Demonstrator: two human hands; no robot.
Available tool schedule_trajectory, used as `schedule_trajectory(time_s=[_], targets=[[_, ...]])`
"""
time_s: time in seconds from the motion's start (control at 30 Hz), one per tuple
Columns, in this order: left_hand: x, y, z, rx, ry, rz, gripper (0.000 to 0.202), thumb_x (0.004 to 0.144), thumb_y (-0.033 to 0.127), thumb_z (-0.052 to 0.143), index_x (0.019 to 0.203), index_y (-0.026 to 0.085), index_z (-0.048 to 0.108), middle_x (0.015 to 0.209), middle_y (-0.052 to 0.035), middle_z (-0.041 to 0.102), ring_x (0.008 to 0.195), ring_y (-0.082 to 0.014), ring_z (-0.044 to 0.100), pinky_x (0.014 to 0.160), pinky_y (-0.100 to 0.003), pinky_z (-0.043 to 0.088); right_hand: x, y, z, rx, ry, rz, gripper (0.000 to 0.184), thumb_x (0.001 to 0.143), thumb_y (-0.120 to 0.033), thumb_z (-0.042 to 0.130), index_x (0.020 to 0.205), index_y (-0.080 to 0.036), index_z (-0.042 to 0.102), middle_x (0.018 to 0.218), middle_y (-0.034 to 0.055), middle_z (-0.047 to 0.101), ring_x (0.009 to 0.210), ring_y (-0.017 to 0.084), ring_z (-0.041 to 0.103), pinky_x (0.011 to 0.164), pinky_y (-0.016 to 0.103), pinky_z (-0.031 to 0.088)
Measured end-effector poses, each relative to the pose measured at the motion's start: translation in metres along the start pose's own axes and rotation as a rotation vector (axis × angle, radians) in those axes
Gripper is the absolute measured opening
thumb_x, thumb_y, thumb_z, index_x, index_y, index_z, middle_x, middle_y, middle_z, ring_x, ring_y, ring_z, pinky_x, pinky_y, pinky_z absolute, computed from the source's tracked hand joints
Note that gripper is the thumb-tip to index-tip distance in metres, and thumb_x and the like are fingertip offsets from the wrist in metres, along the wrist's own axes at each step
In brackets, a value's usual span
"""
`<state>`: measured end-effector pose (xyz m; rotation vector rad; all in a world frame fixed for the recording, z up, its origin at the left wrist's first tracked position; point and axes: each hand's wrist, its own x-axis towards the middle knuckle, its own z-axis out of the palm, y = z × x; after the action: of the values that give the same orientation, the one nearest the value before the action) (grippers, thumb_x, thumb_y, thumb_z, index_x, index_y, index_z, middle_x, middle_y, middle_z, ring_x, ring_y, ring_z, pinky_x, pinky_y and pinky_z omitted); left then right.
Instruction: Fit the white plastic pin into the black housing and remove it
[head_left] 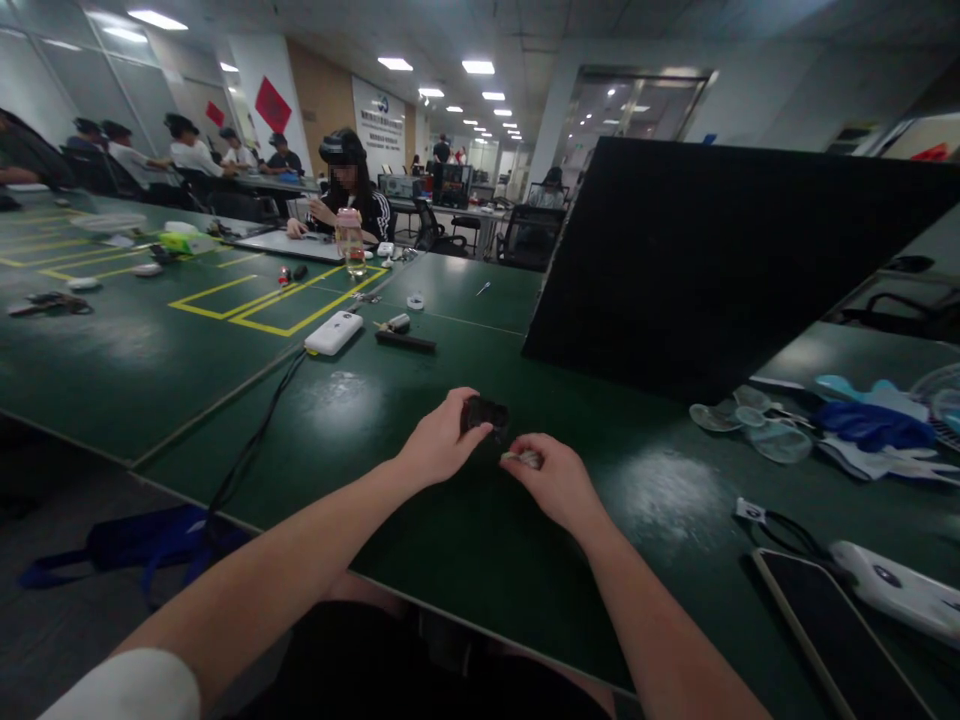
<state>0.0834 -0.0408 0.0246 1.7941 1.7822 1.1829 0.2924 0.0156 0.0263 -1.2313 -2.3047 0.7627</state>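
Note:
Just above the green tabletop (442, 540), my left hand (441, 438) is closed on a small black box-like object (487, 415), thumb along its near side. It looks dark and partly hollow; its exact kind does not show. Close by on the right, my right hand (555, 478) pinches a small crumpled whitish piece (527, 458), perhaps cloth or tissue, mostly covered by the fingers. A narrow gap separates the whitish piece from the black object.
A large black panel (720, 270) stands tilted at the right rear. Right of me are a smartphone (832, 630), a white power bank (900, 585), a clear fan blade (772, 430) and blue gloves (874, 425). Ahead lie another white power bank (334, 333) and a black bar (406, 341). A person (349, 190) sits opposite.

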Motion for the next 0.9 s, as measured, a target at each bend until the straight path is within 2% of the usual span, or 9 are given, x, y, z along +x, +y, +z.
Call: schedule_trajectory(time_s=[0.1,0.2,0.3,0.43,0.6,0.67,0.9], targets=[[-0.001,0.001,-0.001,0.137,-0.088,0.019,0.046,0.087,0.036,0.063,0.128,0.025,0.045,0.109,-0.0061,0.068,0.093,-0.0245,0.067,0.079,-0.037,0.051,-0.002,0.006,-0.01,0.137,0.105,0.076,0.033,0.085,-0.054,0.065,0.093,-0.022,0.073,0.081,0.0027,0.068,0.068,0.018,0.06,0.061,0.032,0.046],[-0.003,0.003,0.004,0.218,-0.159,0.023,0.044,0.085,0.036,0.064,0.124,0.026,0.048,0.102,-0.0051,0.071,0.09,-0.0256,0.069,0.077,-0.036,0.052,-0.004,0.005,-0.011,0.16,0.228,0.014,0.033,0.087,-0.052,0.064,0.097,-0.023,0.075,0.089,0.0044,0.07,0.073,0.018,0.062,0.064,0.033,0.048],[-0.004,0.005,0.009,0.231,-0.206,0.027,0.044,0.083,0.038,0.065,0.122,0.026,0.05,0.099,-0.0042,0.072,0.089,-0.025,0.07,0.076,-0.035,0.052,-0.007,-0.004,-0.005,0.085,0.199,-0.121,0.023,0.09,-0.043,0.062,0.097,-0.025,0.075,0.102,0.0048,0.068,0.084,0.019,0.063,0.071,0.033,0.05],[-0.007,0.008,0.01,0.197,-0.253,0.057,0.045,0.082,0.038,0.066,0.123,0.025,0.051,0.097,-0.0033,0.072,0.087,-0.0224,0.07,0.076,-0.032,0.052,-0.011,-0.011,0.0,-0.052,0.12,-0.215,0.014,0.092,-0.032,0.062,0.094,-0.025,0.074,0.099,0.0039,0.065,0.084,0.018,0.062,0.072,0.034,0.05],[-0.008,0.011,0.008,0.155,-0.283,0.055,0.046,0.081,0.04,0.068,0.121,0.025,0.052,0.094,-0.0026,0.071,0.081,-0.0208,0.069,0.071,-0.031,0.052,-0.013,-0.01,0.0,-0.11,0.235,-0.276,0.014,0.092,-0.029,0.062,0.096,-0.023,0.074,0.096,0.0039,0.065,0.081,0.016,0.061,0.07,0.032,0.05],[-0.008,0.01,0.008,0.128,-0.292,0.063,0.046,0.08,0.039,0.068,0.121,0.025,0.052,0.093,-0.002,0.071,0.08,-0.0204,0.069,0.07,-0.03,0.051,-0.014,-0.01,-0.001,-0.148,0.213,-0.281,0.017,0.093,-0.03,0.06,0.096,-0.024,0.075,0.095,0.004,0.065,0.078,0.016,0.06,0.067,0.031,0.048],[-0.01,0.007,0.009,0.122,-0.285,0.087,0.044,0.08,0.039,0.068,0.12,0.025,0.054,0.093,-0.0027,0.071,0.081,-0.0214,0.069,0.07,-0.032,0.052,-0.015,-0.012,-0.01,-0.287,-0.04,-0.266,0.026,0.097,-0.034,0.05,0.1,-0.032,0.075,0.096,0.0018,0.066,0.078,0.016,0.06,0.066,0.032,0.046]])
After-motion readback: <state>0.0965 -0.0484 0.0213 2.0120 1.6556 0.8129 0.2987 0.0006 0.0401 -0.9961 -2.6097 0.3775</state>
